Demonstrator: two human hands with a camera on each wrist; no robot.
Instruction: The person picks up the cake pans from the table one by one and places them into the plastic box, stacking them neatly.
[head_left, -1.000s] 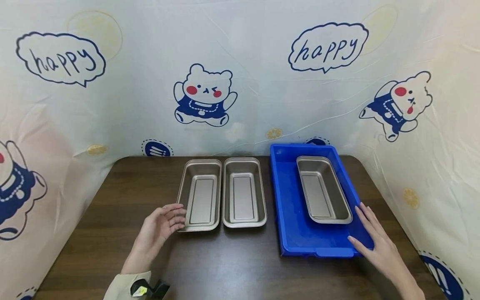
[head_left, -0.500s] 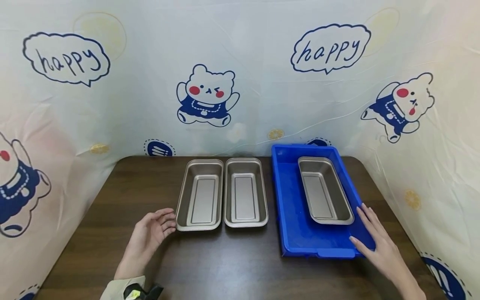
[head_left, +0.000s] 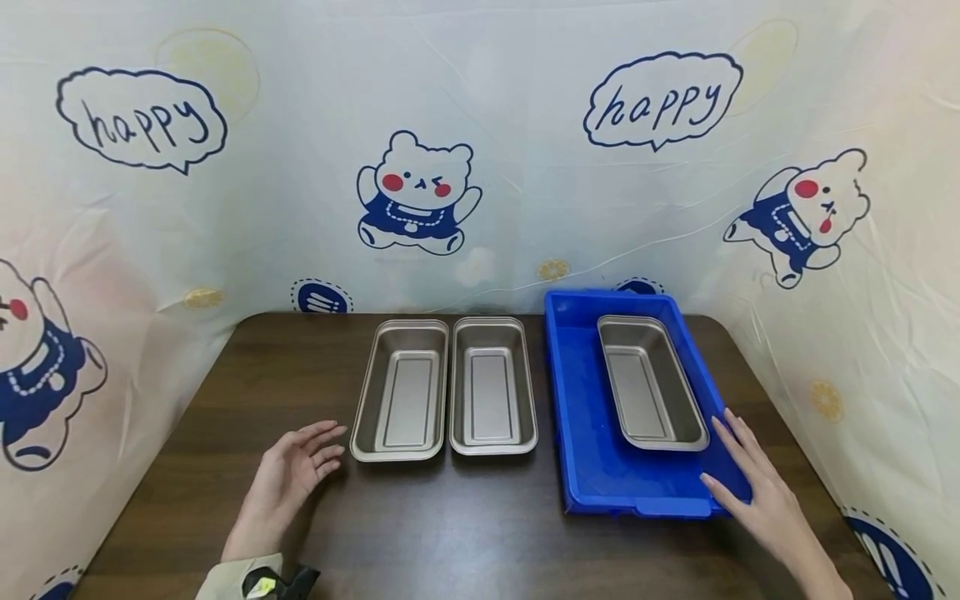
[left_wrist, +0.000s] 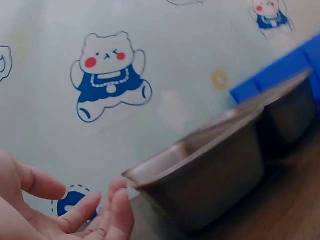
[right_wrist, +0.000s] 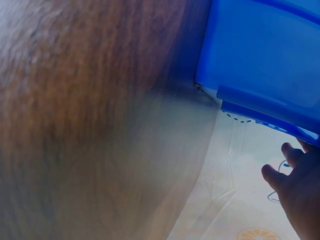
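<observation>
Two metal loaf pans stand side by side at the middle of the table: a left pan (head_left: 408, 396) and a right pan (head_left: 492, 392). A third loaf pan (head_left: 651, 383) lies inside a blue plastic tray (head_left: 600, 487) on the right. My left hand (head_left: 288, 479) is just left of the left pan, palm turned toward it, fingers relaxed and holding nothing. In the left wrist view the fingers (left_wrist: 120, 210) show beside that pan's near corner. My right hand (head_left: 768, 492) rests with spread fingers at the tray's front right corner.
The dark wooden table (head_left: 465, 533) has rounded back corners. A pale curtain (head_left: 525, 208) with printed bears and "happy" bubbles hangs close behind and along both sides. A black strap (head_left: 281, 582) sits at the left sleeve.
My left hand has drawn back leftward from the left pan, leaving a small gap. My right hand stays at the tray, and the pans keep their places while the view shifts slightly.
</observation>
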